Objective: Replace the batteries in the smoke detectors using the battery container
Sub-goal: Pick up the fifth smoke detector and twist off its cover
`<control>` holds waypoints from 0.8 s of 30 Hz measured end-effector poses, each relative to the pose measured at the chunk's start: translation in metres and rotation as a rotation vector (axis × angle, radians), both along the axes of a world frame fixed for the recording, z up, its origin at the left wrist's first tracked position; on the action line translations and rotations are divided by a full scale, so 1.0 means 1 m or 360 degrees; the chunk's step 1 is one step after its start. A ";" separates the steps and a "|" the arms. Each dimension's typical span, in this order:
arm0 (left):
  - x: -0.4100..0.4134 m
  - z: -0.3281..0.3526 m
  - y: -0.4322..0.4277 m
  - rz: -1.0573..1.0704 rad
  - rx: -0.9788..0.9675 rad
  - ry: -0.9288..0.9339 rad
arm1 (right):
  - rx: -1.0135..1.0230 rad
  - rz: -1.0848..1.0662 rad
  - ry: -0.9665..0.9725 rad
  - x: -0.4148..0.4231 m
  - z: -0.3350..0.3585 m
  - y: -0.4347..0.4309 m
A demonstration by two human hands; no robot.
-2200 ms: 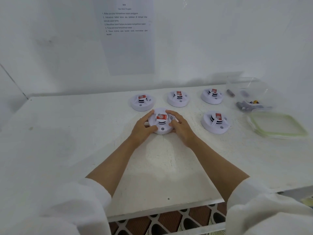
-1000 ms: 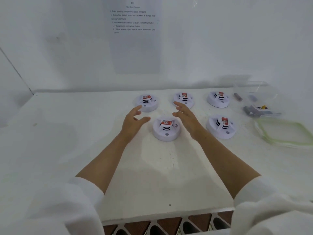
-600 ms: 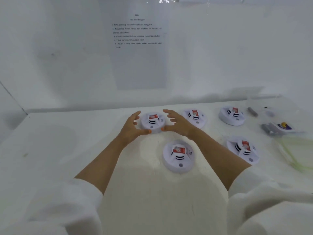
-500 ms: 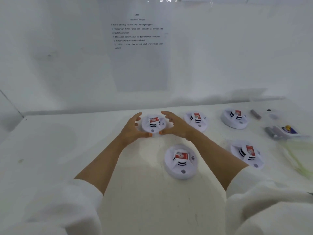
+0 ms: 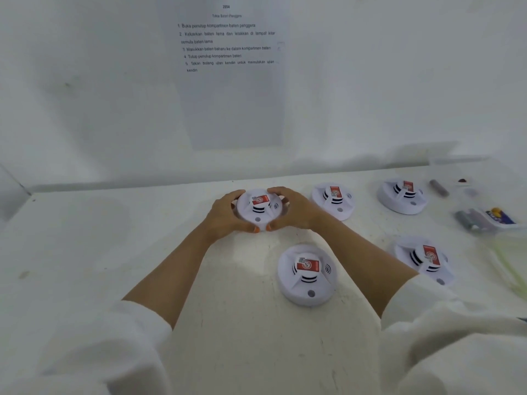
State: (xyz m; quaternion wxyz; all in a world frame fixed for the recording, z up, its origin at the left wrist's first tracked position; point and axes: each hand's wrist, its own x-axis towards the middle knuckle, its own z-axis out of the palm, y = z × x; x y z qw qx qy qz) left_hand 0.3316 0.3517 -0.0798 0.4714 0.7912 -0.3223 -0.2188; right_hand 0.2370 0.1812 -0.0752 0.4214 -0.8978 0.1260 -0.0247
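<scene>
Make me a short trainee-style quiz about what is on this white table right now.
1. How many smoke detectors lie on the table?
2. True or false: only one hand touches a detector.
3. Where do the loose batteries lie? A) at the table's left edge B) at the table's right side, beyond the detectors C) on top of the nearest detector

Key
1. Five.
2. False: the left hand and the right hand both hold the back-left detector.
3. B.
</scene>
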 end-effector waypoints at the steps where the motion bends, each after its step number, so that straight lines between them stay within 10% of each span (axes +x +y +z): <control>1: -0.002 0.004 0.000 0.0008 -0.0011 0.0009 | 0.0030 -0.0011 -0.0017 -0.002 0.002 0.000; 24: -0.152 0.052 -0.142 -0.0018 -0.0216 -0.0098 | 0.0055 -0.0032 -0.0132 -0.162 0.065 -0.139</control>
